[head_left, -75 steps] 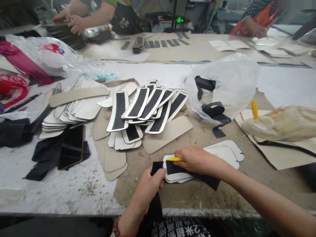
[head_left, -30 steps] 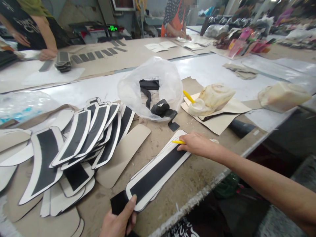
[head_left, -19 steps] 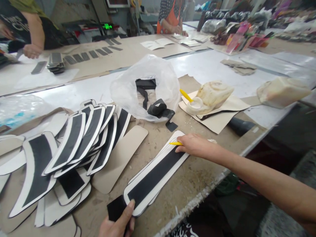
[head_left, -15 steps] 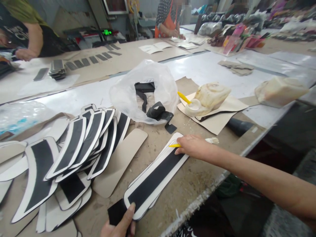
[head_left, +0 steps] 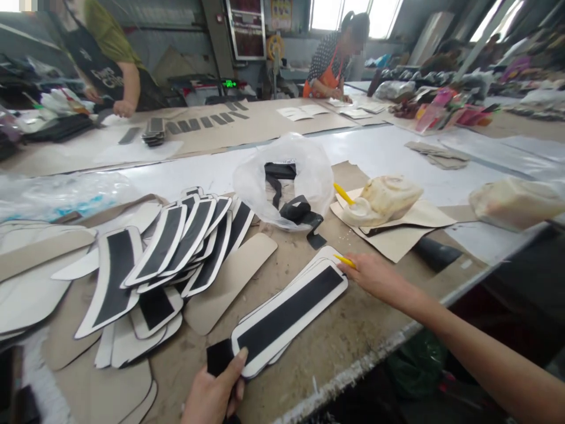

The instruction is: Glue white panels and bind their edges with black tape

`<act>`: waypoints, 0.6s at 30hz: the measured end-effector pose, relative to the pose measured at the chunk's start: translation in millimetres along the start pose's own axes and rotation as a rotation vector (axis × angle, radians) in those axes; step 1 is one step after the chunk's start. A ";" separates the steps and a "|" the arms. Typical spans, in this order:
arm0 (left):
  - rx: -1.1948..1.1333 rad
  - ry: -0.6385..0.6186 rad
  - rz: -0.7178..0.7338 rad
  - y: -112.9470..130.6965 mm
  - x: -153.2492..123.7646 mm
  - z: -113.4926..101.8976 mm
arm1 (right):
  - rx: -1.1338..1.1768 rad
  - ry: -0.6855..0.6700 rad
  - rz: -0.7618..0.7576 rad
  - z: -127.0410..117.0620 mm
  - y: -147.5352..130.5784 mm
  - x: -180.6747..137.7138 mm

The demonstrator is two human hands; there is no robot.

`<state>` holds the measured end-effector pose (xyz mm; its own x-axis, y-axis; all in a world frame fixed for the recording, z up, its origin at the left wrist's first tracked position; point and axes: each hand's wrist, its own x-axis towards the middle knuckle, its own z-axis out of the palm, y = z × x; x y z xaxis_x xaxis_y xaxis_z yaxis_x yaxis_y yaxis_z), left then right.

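Observation:
In the head view my left hand (head_left: 216, 386) is closed around a black strip (head_left: 218, 356), its thumb resting on the near end of a white-bordered panel. That long panel (head_left: 289, 315) has a black band down its middle and lies on a few similar pale pieces. Beyond its far end, my right hand (head_left: 373, 275) grips a brush by its yellow handle (head_left: 344, 260); the bristles are hidden now. To the left spreads a pile of curved white pieces with black centres (head_left: 161, 244). A plain beige piece (head_left: 232, 280) lies between pile and panel.
A clear plastic bag (head_left: 247, 171) with black strip inside stands behind the panel. A cut-open plastic jug (head_left: 391, 197) with another yellow-handled tool rests on beige sheets at right. The worn table edge (head_left: 344, 365) runs along the front. Two people work across the table.
The view has tilted up and shifted left. My right hand has moved off the panel's far end to just beyond it, still with the brush. My left hand keeps its hold.

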<state>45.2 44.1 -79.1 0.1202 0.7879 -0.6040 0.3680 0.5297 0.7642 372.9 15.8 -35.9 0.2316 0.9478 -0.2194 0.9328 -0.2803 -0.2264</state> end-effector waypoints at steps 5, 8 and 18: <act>-0.135 -0.026 0.017 2.6 -7.4 2.1 | 0.223 0.079 0.033 9.9 -3.2 -7.0; -0.177 -0.004 0.026 0.7 -6.5 0.9 | 0.406 0.079 0.114 4.4 -2.3 -9.9; -0.243 0.125 0.117 -7.1 -1.9 -4.2 | 0.558 0.026 0.166 -12.5 -12.6 -24.6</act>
<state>38.5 40.2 -82.4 0.0283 0.8724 -0.4879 0.1248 0.4812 0.8677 358.8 -2.0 -15.8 0.3750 0.8859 -0.2730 0.5983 -0.4562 -0.6587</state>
